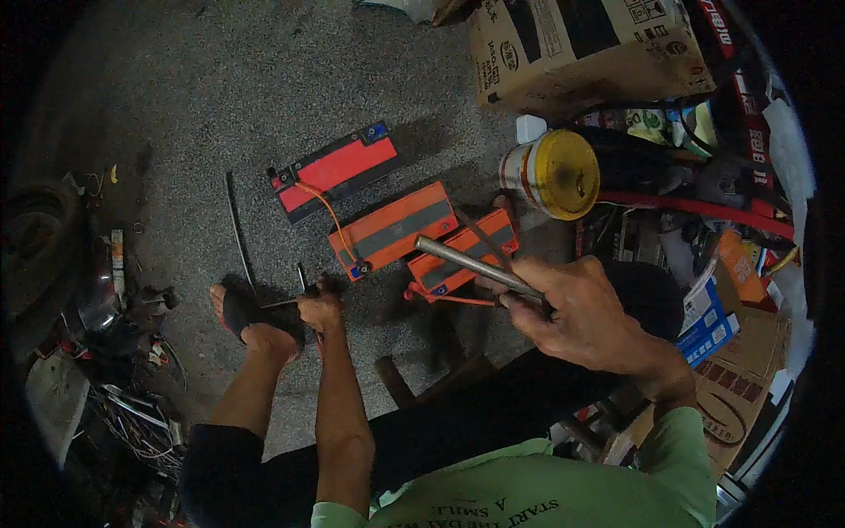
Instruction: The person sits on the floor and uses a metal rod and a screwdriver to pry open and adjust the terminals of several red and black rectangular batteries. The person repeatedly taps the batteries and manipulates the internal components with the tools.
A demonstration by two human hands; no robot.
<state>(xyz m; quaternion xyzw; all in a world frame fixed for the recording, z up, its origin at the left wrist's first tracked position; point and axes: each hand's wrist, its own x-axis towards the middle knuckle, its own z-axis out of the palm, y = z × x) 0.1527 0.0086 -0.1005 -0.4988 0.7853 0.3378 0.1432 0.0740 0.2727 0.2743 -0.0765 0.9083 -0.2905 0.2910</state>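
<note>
My right hand [568, 312] is closed round a thick steel rod [462, 260]; a thinner dark bar [482, 236] crosses up beside it. My left hand [321, 312] is closed on a slim metal tool [302, 280], its exact shape partly hidden, beside my sandalled foot [242, 312]. On the floor ahead lie a red-topped battery [348, 167], an orange battery [387, 224] joined to it by an orange cable [330, 211], and another orange battery [471, 242] under the rod, with a red cable. A thin dark tube [236, 238] lies left of them.
A tub with a yellow lid [563, 176] stands right of the batteries, below a large cardboard box [581, 62]. Boxes, hoses and clutter [731, 334] crowd the right side. A tyre [44, 255] and tangled wires [136, 422] lie at the left. A stool's leg [396, 383] shows beneath me.
</note>
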